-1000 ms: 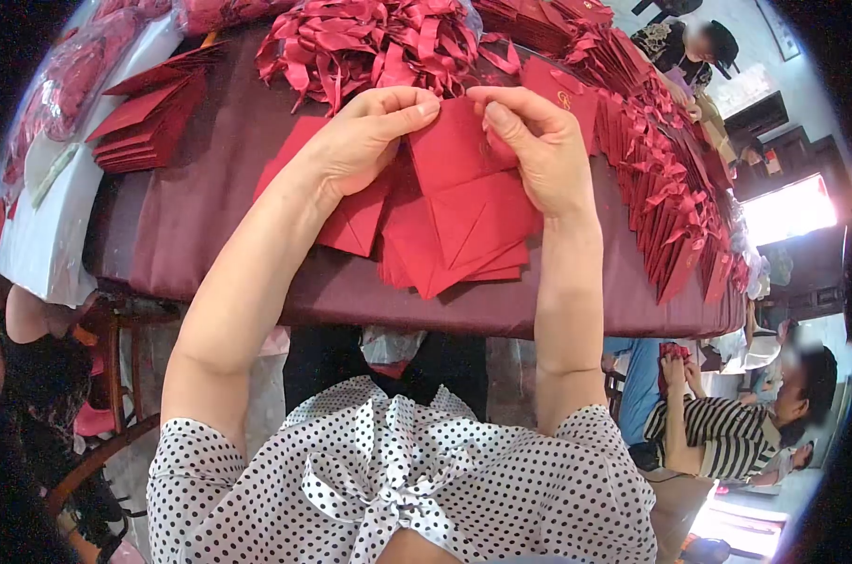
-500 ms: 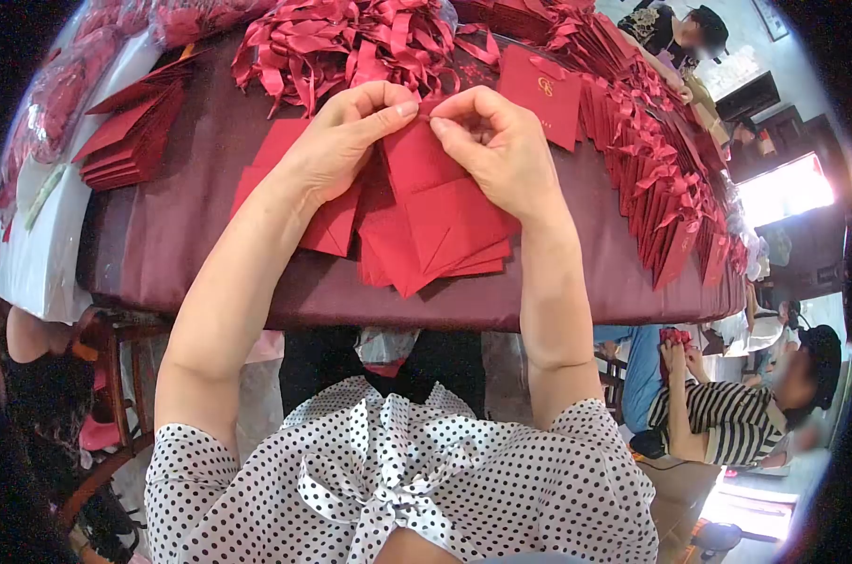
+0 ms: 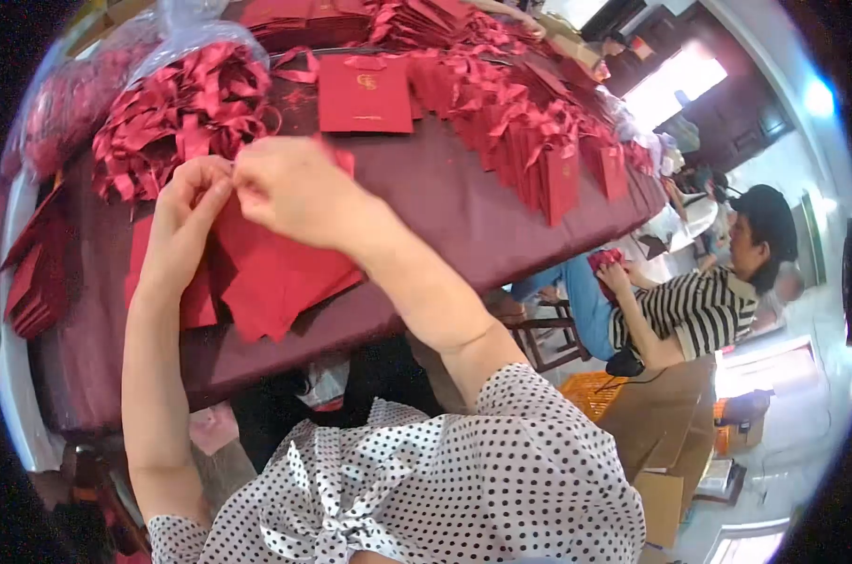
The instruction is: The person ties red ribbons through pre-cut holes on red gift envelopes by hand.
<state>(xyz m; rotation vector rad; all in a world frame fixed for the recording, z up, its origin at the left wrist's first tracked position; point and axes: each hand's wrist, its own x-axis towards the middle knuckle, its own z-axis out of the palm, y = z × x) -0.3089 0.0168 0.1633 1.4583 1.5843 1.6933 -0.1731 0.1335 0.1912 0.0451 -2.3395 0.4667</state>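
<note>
My left hand (image 3: 193, 214) and my right hand (image 3: 299, 193) meet above a stack of flat red paper bags (image 3: 289, 273) with folded ends. Both are closed, thumbs and fingertips pinched close together near the top of the stack. What lies between the fingertips is hidden, and the right hand is slightly blurred. Just beyond them is a heap of shiny red ribbons (image 3: 186, 113), partly in clear plastic. A red paper bag with gold print (image 3: 365, 94) lies flat to the right of the heap.
Rows of red bags with ribbon handles (image 3: 529, 141) line the dark red tablecloth (image 3: 426, 216) on the right. More folded red paper (image 3: 36, 291) stands at the left edge. A person in a striped shirt (image 3: 680, 315) sits at the right, holding something red.
The view has swung to the right, so the table's things appear further left. My hands stay pinched together above the bags; my right hand now reaches across, nearer the left fingertips.
</note>
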